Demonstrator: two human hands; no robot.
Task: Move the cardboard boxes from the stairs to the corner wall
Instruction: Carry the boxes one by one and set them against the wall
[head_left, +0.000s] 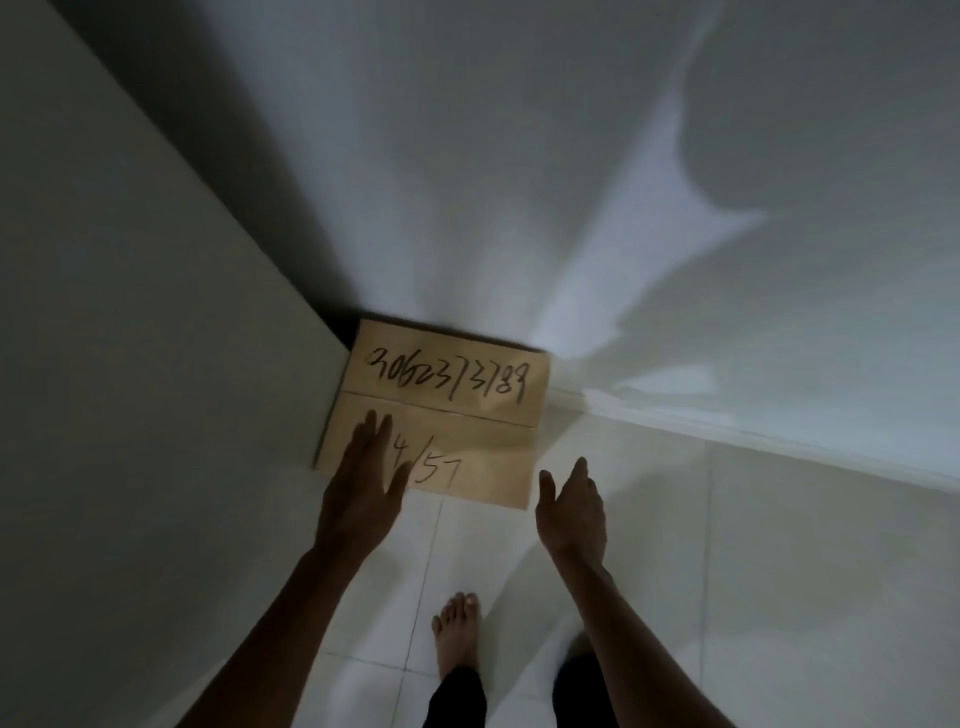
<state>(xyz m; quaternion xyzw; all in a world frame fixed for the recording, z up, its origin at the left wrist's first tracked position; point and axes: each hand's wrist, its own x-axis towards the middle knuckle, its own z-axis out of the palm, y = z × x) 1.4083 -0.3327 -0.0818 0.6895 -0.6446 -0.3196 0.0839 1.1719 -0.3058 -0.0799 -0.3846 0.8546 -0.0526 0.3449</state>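
A: Bare foot (456, 636) bottom centre on the tiled floor (753, 571), dark trouser legs below it. Two bare forearms reach up from the bottom edge.

B: Hands?

A: Left hand (366, 480) is flat, fingers spread a little, palm down. It overlaps the near left part of the cardboard box (457, 415); looks like it rests on the top, but contact can't be confirmed. Right hand (571, 506) is open too, thumb out, fingers loosely apart, holding nothing. It hangs just off the box's near right corner, not touching.

B: Box location?

A: On the floor, pushed into the corner where the two walls meet. Left wall (130, 338) runs along its left side, back wall (571, 156) behind its far edge. Small dark gap at the far left corner.

B: Box details?

A: Brown, lying flat, top flaps closed with a seam across the middle. Black handwriting: a long number on the far flap, "4/57" on the near flap, partly under the left hand.

B: Anything else?

A: Dim light, pale streaks and shadows on the back wall. Slight blur.
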